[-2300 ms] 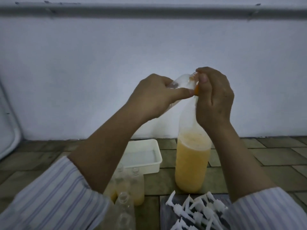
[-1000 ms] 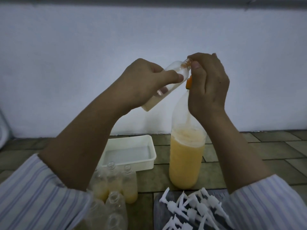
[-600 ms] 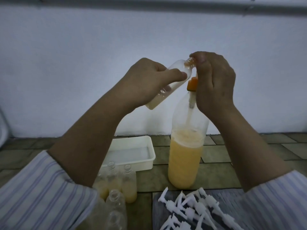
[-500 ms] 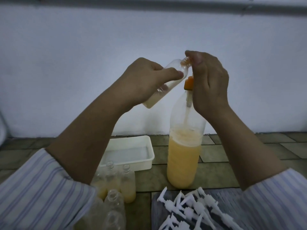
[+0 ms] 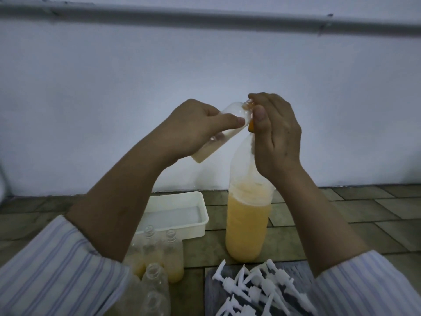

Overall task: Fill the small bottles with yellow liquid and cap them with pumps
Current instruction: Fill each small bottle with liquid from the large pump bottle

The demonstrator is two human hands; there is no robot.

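Note:
My left hand grips a small clear bottle, tilted with its neck up to the right and pale yellow liquid pooled in its lower end. My right hand is curled over the orange pump top of the big bottle of yellow liquid, which stands on the tiled floor. The small bottle's neck meets the pump under my right fingers. Several small bottles, some part-filled, stand in front of my left arm. White pump caps lie in a pile at the bottom.
A white plastic tray sits on the floor behind the small bottles. The pump caps lie on a grey board. A white wall closes off the back, with a grey pipe along its top.
The small bottle has taken in a little more liquid at its lower end. My right thumb has come down over the orange pump top. Both hands stay at the big bottle's top.

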